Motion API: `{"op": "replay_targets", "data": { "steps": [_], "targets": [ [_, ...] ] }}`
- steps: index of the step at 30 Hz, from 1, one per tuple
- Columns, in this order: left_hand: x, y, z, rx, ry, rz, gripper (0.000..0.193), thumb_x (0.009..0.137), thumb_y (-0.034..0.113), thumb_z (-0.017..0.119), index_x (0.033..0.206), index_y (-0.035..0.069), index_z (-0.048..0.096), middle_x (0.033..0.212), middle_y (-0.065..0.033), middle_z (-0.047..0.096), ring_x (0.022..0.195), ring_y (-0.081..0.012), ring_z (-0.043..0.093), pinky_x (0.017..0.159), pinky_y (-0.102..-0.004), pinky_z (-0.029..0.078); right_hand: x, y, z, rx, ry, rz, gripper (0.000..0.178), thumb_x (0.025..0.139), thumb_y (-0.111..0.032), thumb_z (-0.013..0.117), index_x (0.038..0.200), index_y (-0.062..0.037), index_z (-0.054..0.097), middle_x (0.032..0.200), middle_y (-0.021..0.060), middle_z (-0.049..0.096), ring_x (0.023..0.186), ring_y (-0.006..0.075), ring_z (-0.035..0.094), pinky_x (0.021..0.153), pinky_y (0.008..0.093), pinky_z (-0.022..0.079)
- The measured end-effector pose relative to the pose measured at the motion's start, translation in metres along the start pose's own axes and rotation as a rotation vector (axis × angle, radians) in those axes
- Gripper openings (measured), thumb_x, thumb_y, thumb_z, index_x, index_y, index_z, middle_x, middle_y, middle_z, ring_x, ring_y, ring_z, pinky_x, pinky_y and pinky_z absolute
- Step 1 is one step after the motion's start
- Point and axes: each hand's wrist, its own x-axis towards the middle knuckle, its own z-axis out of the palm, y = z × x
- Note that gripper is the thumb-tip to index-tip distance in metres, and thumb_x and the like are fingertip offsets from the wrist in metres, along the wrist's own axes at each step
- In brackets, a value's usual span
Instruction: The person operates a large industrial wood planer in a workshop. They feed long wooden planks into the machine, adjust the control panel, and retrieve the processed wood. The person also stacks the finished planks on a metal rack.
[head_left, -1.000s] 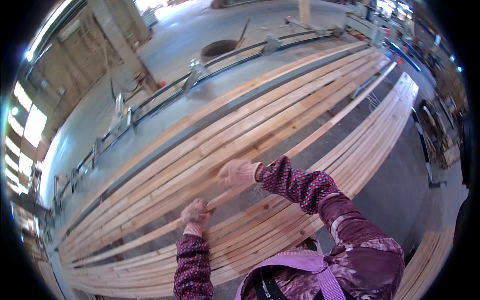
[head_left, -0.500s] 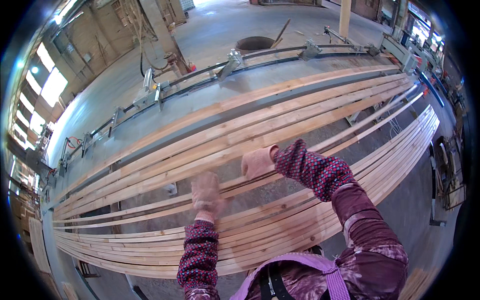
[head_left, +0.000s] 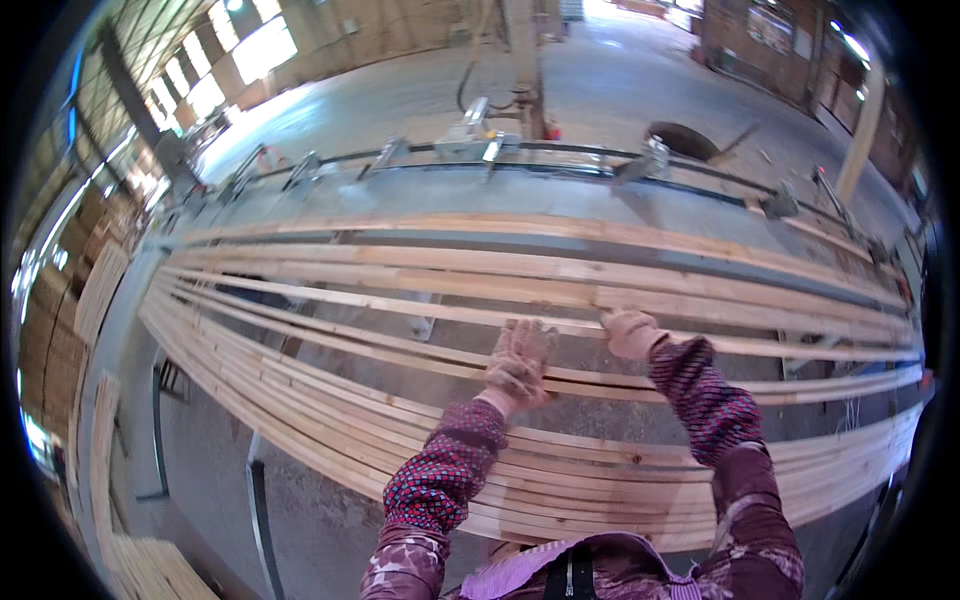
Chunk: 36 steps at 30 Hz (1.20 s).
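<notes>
Long pale wooden strips run crosswise before me. My right hand (head_left: 632, 334), in a dusty pink glove, has its fingers curled at a single narrow wooden strip (head_left: 730, 344) just nearer than the far boards. My left hand (head_left: 519, 362), gloved alike, is stretched flat with its fingers pointing away from me, its tips against that same strip. Below the left palm passes a close-set pair of strips (head_left: 420, 352). Closer to my body, a bundle of several strips (head_left: 590, 470) lies side by side. Glove and sleeve hide part of the pair.
Beyond the hands are wider wooden boards (head_left: 420, 281) on a grey metal machine bed (head_left: 560, 196). Metal clamps (head_left: 655, 160) line a rail at its far side. A round pit (head_left: 682, 140) opens in the floor. More timber (head_left: 105, 290) is stacked at the left.
The view has swung left. One narrow strip has moved away from its neighbours toward the far boards, with my right hand at it. My left hand has moved forward.
</notes>
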Motion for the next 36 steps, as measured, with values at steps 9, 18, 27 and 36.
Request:
{"op": "replay_targets", "data": {
  "steps": [9, 18, 27, 36],
  "targets": [
    [0.011, -0.005, -0.024, -0.152, -0.205, -0.006, 0.072, 0.07, 0.072, 0.069, 0.109, 0.012, 0.06, 0.105, -0.0072, 0.066, 0.104, -0.0257, 0.064, 0.096, -0.04, 0.043, 0.008, 0.019, -0.017, 0.457, 0.013, 0.144, 0.052, 0.084, -0.039, 0.065, 0.124, -0.0064, 0.063, 0.104, 0.0139, 0.07, 0.102, 0.0289, 0.066, 0.087, 0.0399, 0.053],
    [0.008, -0.007, -0.01, -0.065, -0.085, 0.029, 0.105, 0.074, 0.067, 0.068, 0.15, 0.004, 0.034, 0.15, -0.0202, 0.042, 0.129, -0.033, 0.051, 0.113, -0.0467, 0.032, 0.062, 0.034, 0.029, -0.249, 0.302, -0.105, 0.025, 0.085, -0.024, 0.059, 0.096, -0.0015, 0.064, 0.077, 0.0125, 0.066, 0.08, 0.0269, 0.068, 0.076, 0.0428, 0.055],
    [0.026, -0.022, -0.052, -0.194, -0.426, 0.092, 0.105, 0.065, 0.055, 0.076, 0.149, 0.005, 0.039, 0.123, -0.0133, 0.059, 0.114, -0.0289, 0.059, 0.102, -0.0413, 0.041, 0.006, 0.011, -0.04, 0.422, -0.498, -0.165, 0.049, 0.089, -0.043, 0.066, 0.124, -0.0089, 0.064, 0.116, 0.0103, 0.069, 0.107, 0.0261, 0.064, 0.099, 0.043, 0.046],
    [0.046, -0.014, -0.039, -0.11, -0.34, 0.198, 0.11, 0.067, 0.067, 0.071, 0.153, 0.009, 0.034, 0.149, -0.0156, 0.042, 0.14, -0.0327, 0.037, 0.117, -0.0477, 0.025, 0.151, 0.069, 0.036, -0.283, 0.126, 0.28, 0.067, 0.082, -0.047, 0.072, 0.13, -0.0038, 0.054, 0.121, 0.0153, 0.063, 0.101, 0.0345, 0.066, 0.081, 0.0459, 0.054]
  ]
}}
